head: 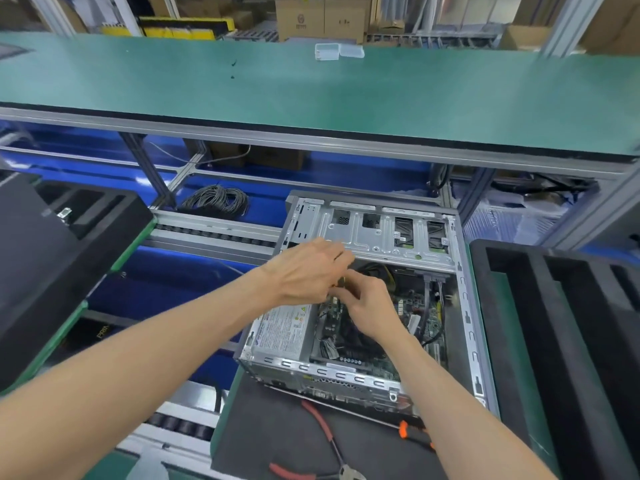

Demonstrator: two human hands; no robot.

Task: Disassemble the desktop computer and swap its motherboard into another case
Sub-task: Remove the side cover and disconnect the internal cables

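Observation:
An open grey desktop case point(464, 306) lies on its side on a dark mat point(277, 431). Inside it are a silver power supply point(287, 332), a metal drive cage point(374, 233) and the green motherboard point(408, 306). Both hands meet over the case interior, just above the power supply. My left hand point(308, 271) comes in from the left with fingers curled, and my right hand point(367, 303) pinches beside it. Between them sits a small connector with cables point(341, 283), mostly hidden by the fingers.
Red-handled pliers point(322, 441) and an orange-handled screwdriver point(412, 431) lie on the mat in front of the case. Black foam trays point(568, 323) stand at right, another black tray point(52, 258) at left. A green shelf point(311, 95) runs above; coiled cable point(214, 200) lies behind.

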